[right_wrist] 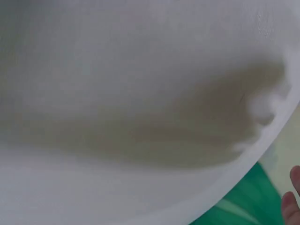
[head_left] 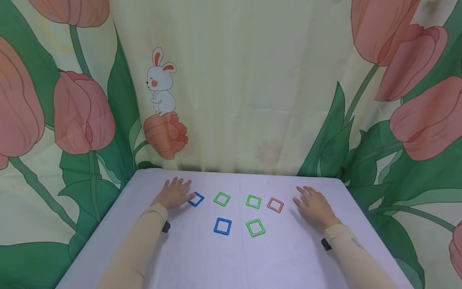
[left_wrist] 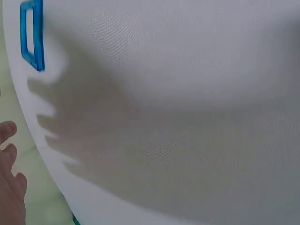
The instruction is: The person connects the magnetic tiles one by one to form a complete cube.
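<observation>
On the far left, the left hand (head_left: 173, 194) is held palm down at the white bench (head_left: 281, 265), its fingers spread, thumb angled rightward. Its thumb tip overlaps the far blue frame (head_left: 199, 202) in the head view; whether they touch, I cannot tell. This frame lies flat just right of the thumb, a corner turned toward it; being square, it has no long axis.

Next come the far-left green frame (head_left: 219, 203) and, on the person's side of it, the near blue frame (head_left: 221, 233). Past a gap lie the far-right green frame (head_left: 252, 206) and, again closer to the person, the near green frame (head_left: 250, 230). Just right of that pair, the orange frame (head_left: 273, 209) sits slightly askew.

The right hand (head_left: 313, 206) ends the row, fingers apart and gripping nothing. The orange frame lies to its left, clear of the fingertips; this hand is the nearer to it, the left to the far blue frame.
</observation>
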`<state>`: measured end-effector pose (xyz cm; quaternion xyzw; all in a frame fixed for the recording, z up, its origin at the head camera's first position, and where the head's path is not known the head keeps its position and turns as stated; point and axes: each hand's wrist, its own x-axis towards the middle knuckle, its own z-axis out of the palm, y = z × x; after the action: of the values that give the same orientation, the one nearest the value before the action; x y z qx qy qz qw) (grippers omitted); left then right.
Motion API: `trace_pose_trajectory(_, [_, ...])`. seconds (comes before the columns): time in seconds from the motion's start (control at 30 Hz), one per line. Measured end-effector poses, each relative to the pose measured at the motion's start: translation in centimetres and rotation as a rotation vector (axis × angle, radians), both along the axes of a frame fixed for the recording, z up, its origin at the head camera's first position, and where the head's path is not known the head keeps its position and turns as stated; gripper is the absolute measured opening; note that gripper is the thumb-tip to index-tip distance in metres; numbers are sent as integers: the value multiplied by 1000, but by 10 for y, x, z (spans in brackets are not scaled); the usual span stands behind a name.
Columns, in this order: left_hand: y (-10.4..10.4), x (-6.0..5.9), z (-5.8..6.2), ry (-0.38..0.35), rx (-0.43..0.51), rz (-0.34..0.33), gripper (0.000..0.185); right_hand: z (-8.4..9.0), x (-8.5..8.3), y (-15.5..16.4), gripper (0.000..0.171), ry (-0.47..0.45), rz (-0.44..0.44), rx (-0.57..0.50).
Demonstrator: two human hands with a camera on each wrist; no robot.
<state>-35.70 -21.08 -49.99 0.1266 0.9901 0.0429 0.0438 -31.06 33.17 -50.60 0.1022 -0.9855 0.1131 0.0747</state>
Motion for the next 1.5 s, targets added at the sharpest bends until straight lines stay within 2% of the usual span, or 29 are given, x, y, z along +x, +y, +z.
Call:
trace_pose_trajectory(0.17, [15,-1,-1,12,16,-63,79,0,-3,-26,57,71,97,7])
trace_pose_trajectory(0.27, [25,-2,-6,52,55,-135,77,1,-2,-43,48,95,165,-6])
trace_pose_trajectory(0.4, [41,-4,-13,111,44,-238,71,3,2,-66,42,76,286,-32])
trace_pose_trajectory(0.5, [56,1,-12,75,49,-280,67,3,6,-80,44,6,366,-53])
trace_pose_trajectory(0.6, [72,10,-10,-28,96,-291,64,4,11,-93,51,-94,407,-77])
trace_pose_trajectory(0.7, [85,20,-11,-128,148,-302,64,2,15,-103,59,-185,412,-89])
trace_pose_trajectory(0.77, [93,26,-13,-159,154,-325,67,0,18,-107,63,-232,413,-88])
trace_pose_trajectory(0.93, [107,38,-19,-169,147,-390,76,-2,23,-115,68,-299,417,-82])
trace_pose_trajectory(1.1, [115,44,-19,-188,176,-387,76,-5,25,-120,58,-307,430,-68])
trace_pose_trajectory(1.27, [120,46,-20,-216,190,-369,64,-8,25,-125,49,-264,465,-35])
trace_pose_trajectory(1.5, [124,52,-13,-220,177,-378,50,-10,29,-133,48,-292,407,-43])
